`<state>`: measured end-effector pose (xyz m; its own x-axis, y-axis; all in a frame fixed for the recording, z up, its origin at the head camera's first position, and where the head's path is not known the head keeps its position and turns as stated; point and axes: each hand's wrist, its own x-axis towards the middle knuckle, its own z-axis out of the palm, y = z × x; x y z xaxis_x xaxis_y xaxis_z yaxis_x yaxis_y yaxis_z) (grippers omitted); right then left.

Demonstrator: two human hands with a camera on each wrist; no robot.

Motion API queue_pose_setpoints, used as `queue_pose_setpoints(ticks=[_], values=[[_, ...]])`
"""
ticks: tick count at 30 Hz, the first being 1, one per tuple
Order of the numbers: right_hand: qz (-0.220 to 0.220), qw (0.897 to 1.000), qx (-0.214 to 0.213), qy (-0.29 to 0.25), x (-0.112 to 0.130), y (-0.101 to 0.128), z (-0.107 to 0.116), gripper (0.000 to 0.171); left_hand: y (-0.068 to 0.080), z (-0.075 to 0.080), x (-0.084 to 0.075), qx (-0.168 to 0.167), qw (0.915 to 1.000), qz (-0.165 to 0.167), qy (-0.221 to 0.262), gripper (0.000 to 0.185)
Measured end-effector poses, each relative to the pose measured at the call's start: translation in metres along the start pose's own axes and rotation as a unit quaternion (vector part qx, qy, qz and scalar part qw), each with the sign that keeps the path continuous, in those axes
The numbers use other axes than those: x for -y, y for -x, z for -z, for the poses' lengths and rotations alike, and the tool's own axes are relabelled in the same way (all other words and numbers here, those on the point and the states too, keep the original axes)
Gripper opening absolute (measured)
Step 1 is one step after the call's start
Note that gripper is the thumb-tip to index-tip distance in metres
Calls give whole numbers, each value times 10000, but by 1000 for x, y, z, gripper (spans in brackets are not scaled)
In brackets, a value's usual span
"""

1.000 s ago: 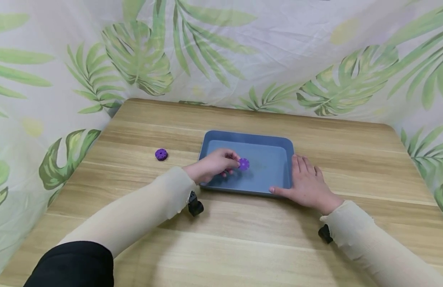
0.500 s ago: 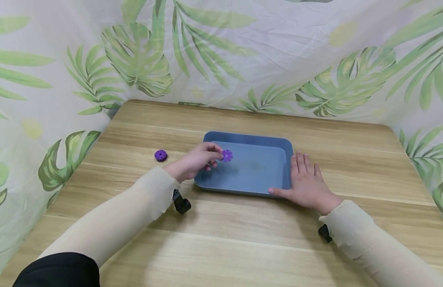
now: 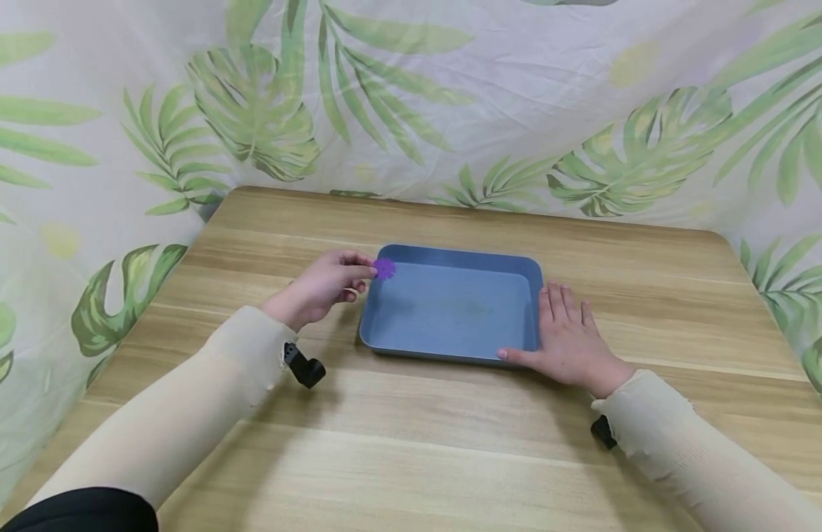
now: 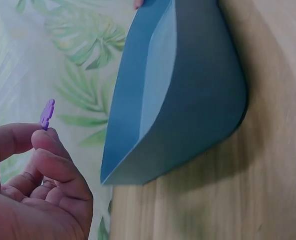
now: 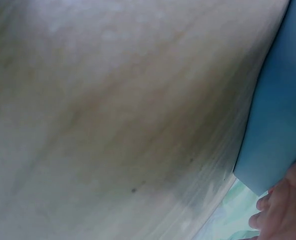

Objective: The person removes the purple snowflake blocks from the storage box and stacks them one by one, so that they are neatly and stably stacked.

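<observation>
My left hand [image 3: 360, 273] pinches a small purple flower-shaped disc [image 3: 384, 269] between thumb and fingertips, held in the air over the near left corner of a blue tray [image 3: 457, 307]. In the left wrist view the disc [image 4: 47, 114] stands edge-on above my curled fingers [image 4: 43, 145], left of the tray [image 4: 187, 100]. My right hand [image 3: 562, 332] lies flat on the table, fingers straight, against the tray's right wall with the thumb along its front corner. The right wrist view shows only the tray corner [image 5: 282, 120] and part of that hand [image 5: 287, 207].
The tray stands in the middle of a wooden table [image 3: 451, 458], and nothing lies inside it. A leaf-print cloth [image 3: 411, 96] closes off the back and both sides. Black wrist cameras [image 3: 305, 367] hang under both sleeves.
My left hand has lifted the purple disc out of the tray and carried it left to the tray's left rim. It now hides the purple piece on the table. The right hand has stayed put.
</observation>
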<state>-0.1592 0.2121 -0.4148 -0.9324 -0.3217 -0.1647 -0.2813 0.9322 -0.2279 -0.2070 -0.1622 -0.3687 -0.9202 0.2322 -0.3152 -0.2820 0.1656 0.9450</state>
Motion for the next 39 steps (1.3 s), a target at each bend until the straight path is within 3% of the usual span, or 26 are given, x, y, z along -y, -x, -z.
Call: queue_pose_setpoints(ticks=[11, 20, 28, 35, 39], values=[[-48, 9999, 90, -16, 0, 0, 0, 132, 12, 30, -4, -389, 9990, -37, -217, 23], [-38, 9999, 104, 98, -1, 1, -2, 131, 17, 43, 0, -493, 9985, 63, -239, 19], [16, 9999, 24, 105, 0, 1, -1, 131, 18, 57, -1, -640, 9968, 24, -481, 28], [3, 9999, 97, 79, 2, 3, 0, 131, 22, 72, 4, -778, 9956, 26, -512, 17], [6, 10000, 66, 72, 2, 3, 0, 130, 23, 83, 9, -913, 9937, 83, -644, 21]])
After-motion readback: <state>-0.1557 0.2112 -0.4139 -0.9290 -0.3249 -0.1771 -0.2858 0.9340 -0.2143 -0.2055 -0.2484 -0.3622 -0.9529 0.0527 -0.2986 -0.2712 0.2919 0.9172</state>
